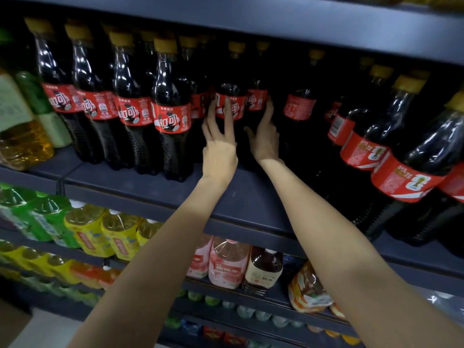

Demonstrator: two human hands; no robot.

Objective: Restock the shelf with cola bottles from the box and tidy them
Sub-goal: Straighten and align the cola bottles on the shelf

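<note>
A cola bottle (pixel 232 96) with a red label and yellow cap stands deep on the dark shelf (pixel 241 197). My left hand (pixel 218 144) touches its front and left side with straight fingers. My right hand (pixel 263 136) rests against the right side of a second cola bottle (pixel 256 99) just behind it, fingers extended. A row of several small cola bottles (pixel 172 106) lines the shelf front to the left. Larger cola bottles (pixel 411 151) stand at the right. The box is out of view.
Yellow oil bottles (pixel 22 141) and green bottles stand at the far left. Below hang shelves with green and yellow drinks (pixel 100 234), pink drinks (pixel 226 262), a brown tea bottle (pixel 263 267) and smaller bottles. Another shelf board (pixel 326 26) runs overhead.
</note>
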